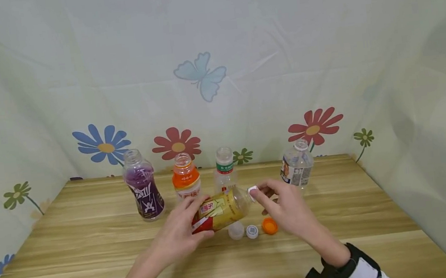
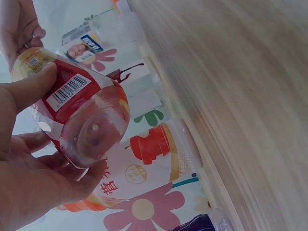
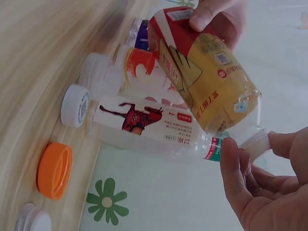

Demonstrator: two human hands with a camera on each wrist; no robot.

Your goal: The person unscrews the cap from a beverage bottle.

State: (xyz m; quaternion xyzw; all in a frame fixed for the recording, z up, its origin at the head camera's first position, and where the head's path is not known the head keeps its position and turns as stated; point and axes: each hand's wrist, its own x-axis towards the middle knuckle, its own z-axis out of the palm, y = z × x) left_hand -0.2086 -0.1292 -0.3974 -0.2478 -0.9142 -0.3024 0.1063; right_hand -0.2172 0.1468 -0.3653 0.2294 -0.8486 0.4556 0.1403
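Observation:
My left hand [image 1: 180,227] grips a clear plastic bottle with a yellow and red label [image 1: 223,209], tilted on its side above the table with its neck pointing right. At the neck, the thumb and fingers of my right hand [image 1: 291,206] pinch a white bottle cap [image 3: 256,145]. Whether the cap is threaded on or loose cannot be told. In the left wrist view the bottle's base [image 2: 95,127] faces the camera. Below the bottle lie a translucent cap [image 1: 236,231], a white cap with a printed top [image 1: 252,231] and an orange cap [image 1: 270,226].
Uncapped bottles stand along the back of the wooden table [image 1: 75,245]: a purple-labelled one [image 1: 145,190], an orange and white one [image 1: 186,179], one with a green band [image 1: 225,168] and a clear one [image 1: 300,167]. Behind them hangs a flowered curtain [image 1: 244,109].

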